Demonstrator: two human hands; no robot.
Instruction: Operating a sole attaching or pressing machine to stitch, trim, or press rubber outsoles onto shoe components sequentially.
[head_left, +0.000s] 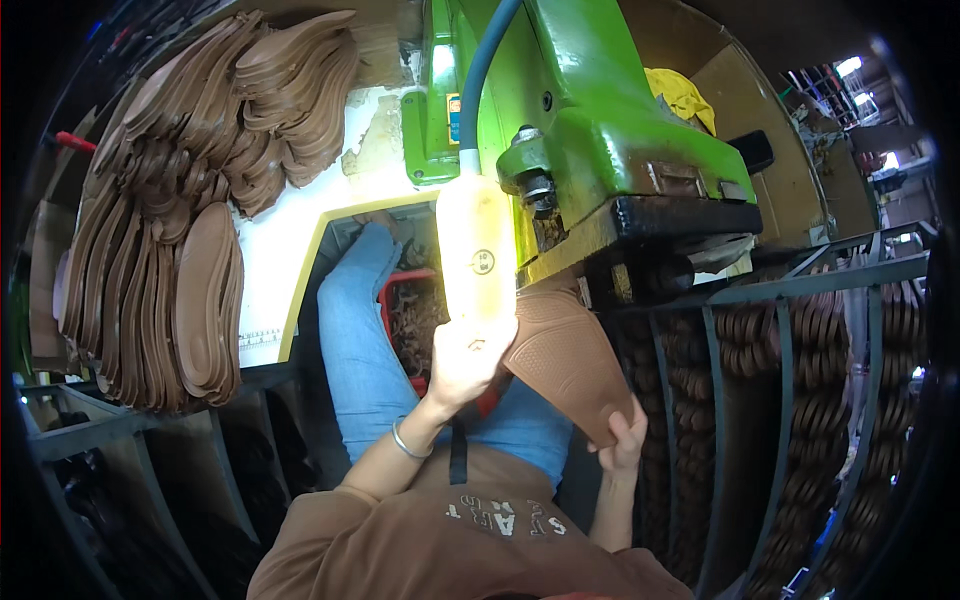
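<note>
1. Your right hand [622, 440] is at the near right end of a brown shoe insole [568, 358]. Its fingers are pinching this end, at the edge.
2. Your left hand [465, 362] is beside the left edge of the same insole, just below the bright lamp [478, 250]. Because of the glare, I cannot tell if its fingers are pinching the edge or only touching it.
3. The insole is tilted, with its textured face visible. It is above the right side of your lap, and its far end is near the lower edge of the green machine [610, 100].
4. On the far left, many brown insoles [208, 300] are standing in stacks on the white table [262, 290], which has a yellow edge.
5. Between your knees, beyond the left hand, there is a red bin [393, 290] with brown scraps [418, 325].
6. On the right, a metal rack [785, 375] carries rows of brown pieces.
7. A yellow cloth [682, 98] lies behind the machine.
</note>
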